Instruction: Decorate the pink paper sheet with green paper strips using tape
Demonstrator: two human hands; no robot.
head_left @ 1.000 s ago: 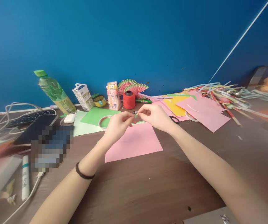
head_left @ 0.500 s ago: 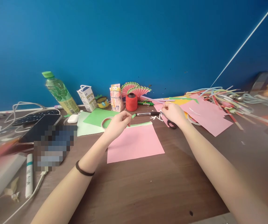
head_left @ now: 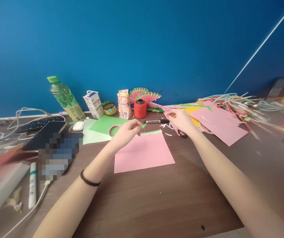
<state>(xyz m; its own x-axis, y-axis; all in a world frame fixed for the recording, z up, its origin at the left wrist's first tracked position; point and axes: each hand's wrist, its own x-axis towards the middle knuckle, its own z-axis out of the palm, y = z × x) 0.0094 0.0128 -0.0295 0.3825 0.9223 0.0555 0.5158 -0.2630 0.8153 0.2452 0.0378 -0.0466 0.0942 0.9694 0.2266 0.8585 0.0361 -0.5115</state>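
My left hand (head_left: 129, 130) pinches a small green paper strip (head_left: 144, 126) above the back edge of a pink sheet (head_left: 144, 153). A narrow green and white border shows along that sheet's far edge. My right hand (head_left: 179, 119) is closed, thumb against fingers, over the white paper scraps (head_left: 166, 126); what it holds, if anything, I cannot make out. Beneath it, the black scissors (head_left: 182, 134) show only a handle. Between my hands lies a black marker (head_left: 157, 121). A tape roll (head_left: 112, 131) sits behind my left hand, on a green sheet (head_left: 104, 125).
Along the blue wall stand a green bottle (head_left: 66, 99), a milk carton (head_left: 94, 104), a red thread spool (head_left: 140, 109) and folded paper fans (head_left: 148, 96). Pink sheets (head_left: 222, 124) and a pile of paper strips (head_left: 241, 105) lie right. A phone (head_left: 60, 157) and white marker (head_left: 32, 185) lie left.
My right hand has moved slightly left. A small white scrap now lies on the table below the other scraps. My left hand has shifted a little right, still with the green strip.
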